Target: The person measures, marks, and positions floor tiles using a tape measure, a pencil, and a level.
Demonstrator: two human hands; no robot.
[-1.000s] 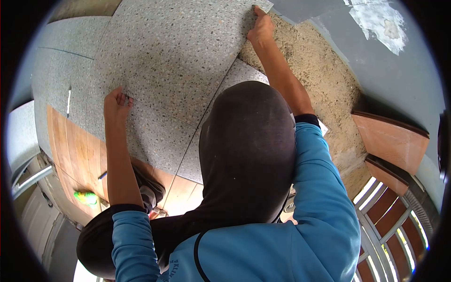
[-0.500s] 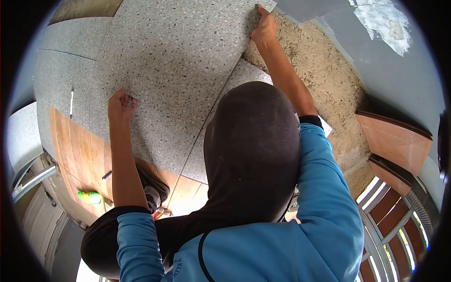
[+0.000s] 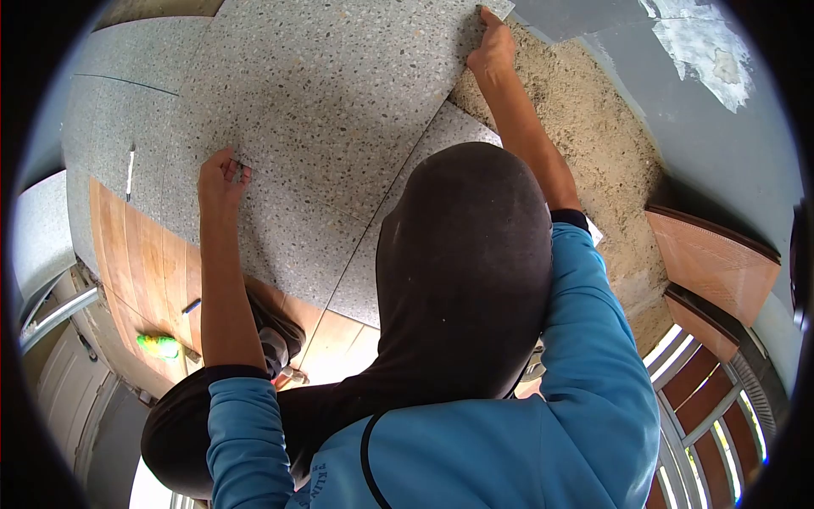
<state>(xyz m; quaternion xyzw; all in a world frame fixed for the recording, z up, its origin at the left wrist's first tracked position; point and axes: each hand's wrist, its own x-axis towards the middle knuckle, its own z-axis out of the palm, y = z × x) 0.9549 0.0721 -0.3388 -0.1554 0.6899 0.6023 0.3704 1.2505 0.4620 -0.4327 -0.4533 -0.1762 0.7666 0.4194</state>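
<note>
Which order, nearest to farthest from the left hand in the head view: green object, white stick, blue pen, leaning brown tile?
1. white stick, left of the left hand
2. blue pen, below
3. green object, lower left
4. leaning brown tile, far right

Floor-tiling work site, speckled grey tiles (image 3: pixel 331 102) being laid, bare sand bed (image 3: pixel 585 144), stacked terracotta tiles (image 3: pixel 712 254)

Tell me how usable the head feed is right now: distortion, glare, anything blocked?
Head view: heavy fisheye, black corners, straight lines bowed; even daylight, no glare on the speckled tile; left hand and right hand on its edges are sharp; the dark hood blocks the centre; a blown-out patch at bottom left.
</note>
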